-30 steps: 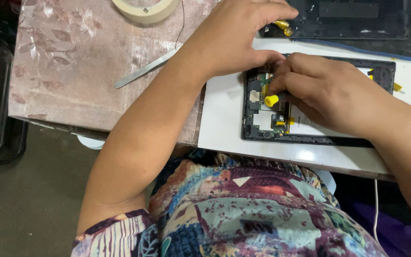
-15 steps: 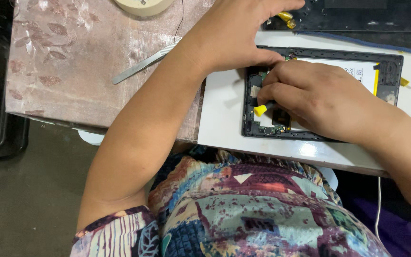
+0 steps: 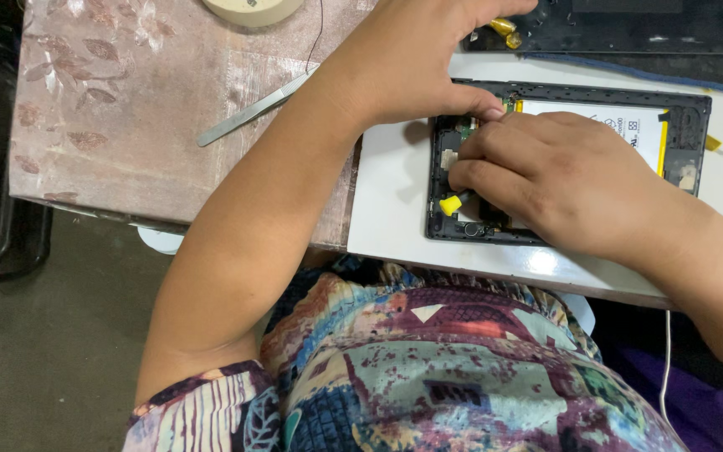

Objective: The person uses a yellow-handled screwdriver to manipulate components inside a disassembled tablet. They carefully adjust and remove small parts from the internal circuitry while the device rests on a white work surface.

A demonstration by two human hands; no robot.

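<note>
Opened tablet (image 3: 562, 167), back cover off, lies on a white board (image 3: 391, 201) at the near table edge, long axis running left to right across the person's front. White battery pack (image 3: 604, 125) fills the right part; the circuit end sits at the left.

Right hand (image 3: 562, 180) rests directly over the circuit end, fingers curled and pressed together around a small tool with a yellow tip (image 3: 449, 203); the tip pokes out on the hand's left, just inside the frame's left edge. Grip itself is hidden under the knuckles.

Left hand (image 3: 416, 63) reaches in from the far side, fingers pressed together, thumb tip bearing on the tablet's upper left corner, touching the right hand's fingers.

Right hand is the nearer to the work. Steel tweezers (image 3: 253, 110) lie untouched on the pink cloth (image 3: 110, 125), left of both hands; a tape roll (image 3: 253, 8) sits beyond.
</note>
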